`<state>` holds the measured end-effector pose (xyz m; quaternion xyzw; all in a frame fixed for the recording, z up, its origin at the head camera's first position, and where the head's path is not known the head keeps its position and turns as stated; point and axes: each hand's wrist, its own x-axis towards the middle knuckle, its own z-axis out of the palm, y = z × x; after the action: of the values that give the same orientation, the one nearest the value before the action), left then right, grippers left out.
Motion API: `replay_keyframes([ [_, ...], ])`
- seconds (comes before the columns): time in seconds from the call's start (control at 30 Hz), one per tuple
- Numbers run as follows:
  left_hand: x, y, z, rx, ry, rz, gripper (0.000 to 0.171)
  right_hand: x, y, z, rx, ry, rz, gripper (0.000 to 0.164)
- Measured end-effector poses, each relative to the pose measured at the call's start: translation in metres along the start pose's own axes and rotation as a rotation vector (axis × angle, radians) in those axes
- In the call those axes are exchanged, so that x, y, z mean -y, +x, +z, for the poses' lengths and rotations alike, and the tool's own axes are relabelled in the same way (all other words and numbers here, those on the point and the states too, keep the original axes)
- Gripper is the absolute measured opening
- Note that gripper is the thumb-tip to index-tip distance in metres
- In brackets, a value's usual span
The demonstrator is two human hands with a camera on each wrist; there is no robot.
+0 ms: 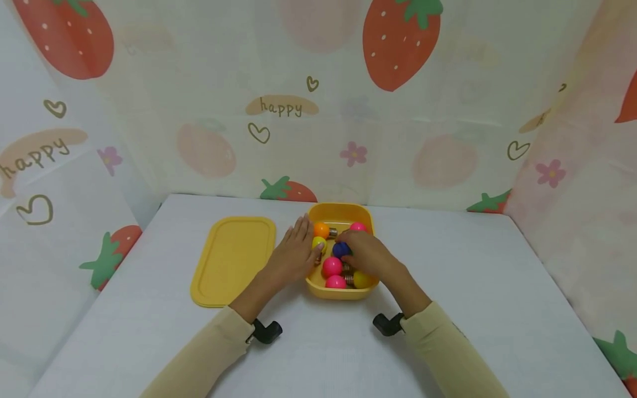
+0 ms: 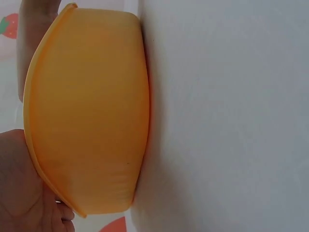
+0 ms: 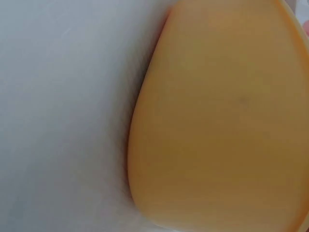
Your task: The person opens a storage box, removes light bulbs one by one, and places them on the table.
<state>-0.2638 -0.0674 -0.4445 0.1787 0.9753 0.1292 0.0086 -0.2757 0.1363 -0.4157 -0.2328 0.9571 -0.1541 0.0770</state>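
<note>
Fingers (image 1: 349, 236) of the right hand (image 1: 369, 252) curl around the blue bulb (image 1: 342, 250) and appear to pinch it; the contact points are partly hidden. Fingers (image 1: 301, 225) of the left hand (image 1: 294, 255) are straight and close together along the box's left rim; its thumb reaches inward over the left yellow bulb (image 1: 319, 243), and whether it touches cannot be told.

Location: the blue bulb is near the middle of the yellow box (image 1: 340, 295), which sits flat on the desk (image 1: 468, 265), toward the far edge. The yellow lid (image 1: 234, 265) lies between the box and the desk's left edge. The orange bulb (image 1: 320, 230) is at the box's far left; the nearest pink bulb (image 1: 335, 282) and the right-hand yellow bulb (image 1: 362, 279) are at the near wall.

Recommended handling: grip the round part lightly, since it is smooth and may slip. Clear adjacent metal screw bases before any sideways movement. Brace the box with the left palm, without squeezing the rim. Avoid knocking bulbs together; they may roll or crack.
</note>
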Motion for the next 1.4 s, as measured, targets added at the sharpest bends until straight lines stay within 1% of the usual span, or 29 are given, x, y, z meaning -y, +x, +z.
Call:
replay_keyframes([
  [0.23, 0.0009, 0.0008, 0.0027, -0.011, 0.027, 0.014, 0.072, -0.0003, 0.0018, 0.0024, -0.015, -0.035, -0.004, 0.049],
  [0.4, 0.0005, -0.0004, 0.0018, 0.002, 0.005, 0.009, 0.073, -0.0005, 0.0035, 0.0049, -0.022, -0.056, 0.001, 0.051],
  [0.53, -0.0001, -0.0010, 0.0013, 0.006, -0.003, 0.010, 0.072, 0.0003, 0.0047, 0.0067, -0.016, -0.059, 0.025, 0.052],
  [0.7, -0.0005, -0.0008, 0.0012, 0.008, 0.008, 0.008, 0.072, 0.0010, 0.0048, 0.0085, -0.028, -0.062, 0.032, 0.052],
  [0.83, -0.0006, -0.0008, 0.0007, 0.008, 0.010, 0.007, 0.071, 0.0005, 0.0044, 0.0089, -0.045, -0.080, 0.022, 0.051],
  [1.03, -0.0002, -0.0013, 0.0009, -0.007, 0.030, 0.027, 0.071, 0.0003, 0.0031, 0.0083, -0.046, -0.101, 0.021, 0.050],
  [1.2, 0.0001, -0.0015, 0.0004, -0.010, 0.036, 0.032, 0.071, 0.0005, 0.0019, 0.0069, -0.059, -0.098, 0.019, 0.049],
  [1.4, -0.0012, -0.0018, -0.0009, 0.002, 0.022, 0.020, 0.071, 0.0004, -0.0026, 0.0033, -0.092, -0.040, 0.007, 0.049],
])
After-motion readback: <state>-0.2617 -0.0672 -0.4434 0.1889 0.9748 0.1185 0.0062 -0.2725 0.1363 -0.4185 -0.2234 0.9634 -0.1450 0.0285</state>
